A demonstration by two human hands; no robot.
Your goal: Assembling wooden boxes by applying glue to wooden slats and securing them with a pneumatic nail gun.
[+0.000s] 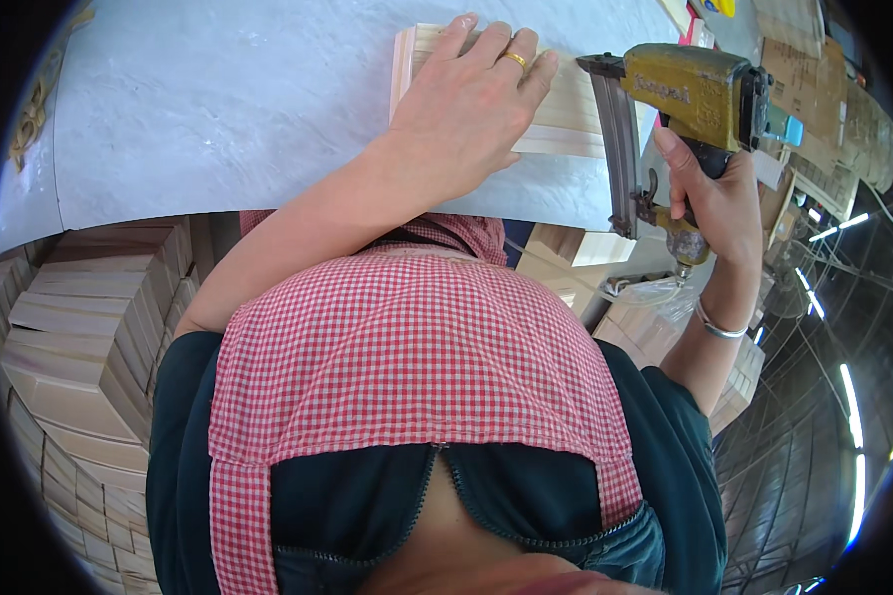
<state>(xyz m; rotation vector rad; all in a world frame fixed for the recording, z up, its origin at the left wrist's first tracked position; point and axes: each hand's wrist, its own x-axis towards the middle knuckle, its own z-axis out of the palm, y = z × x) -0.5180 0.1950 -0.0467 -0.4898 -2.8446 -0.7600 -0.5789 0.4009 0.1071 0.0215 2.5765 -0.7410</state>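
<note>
My left hand (471, 104) spans a pale wooden piece (571, 109) with stepped edges, lying on the table. Its fingers reach over the far edge and the thumb shows at the near edge; a ring is on one finger. In my right hand (719, 198) is a yellow and black pneumatic nail gun (690, 89), gripped by its handle. The gun's nose is close to the right end of the wooden piece; whether they touch I cannot tell. Its long grey magazine (620, 149) points down toward me, and a hose fitting shows below the handle.
The pale grey table (228, 109) has its near edge against my checked apron (417, 347). Stacks of wooden pieces (89, 337) stand at lower left. More wood and a plastic-wrapped bundle (655, 307) lie below the table at right. Cardboard (804, 99) stands at far right.
</note>
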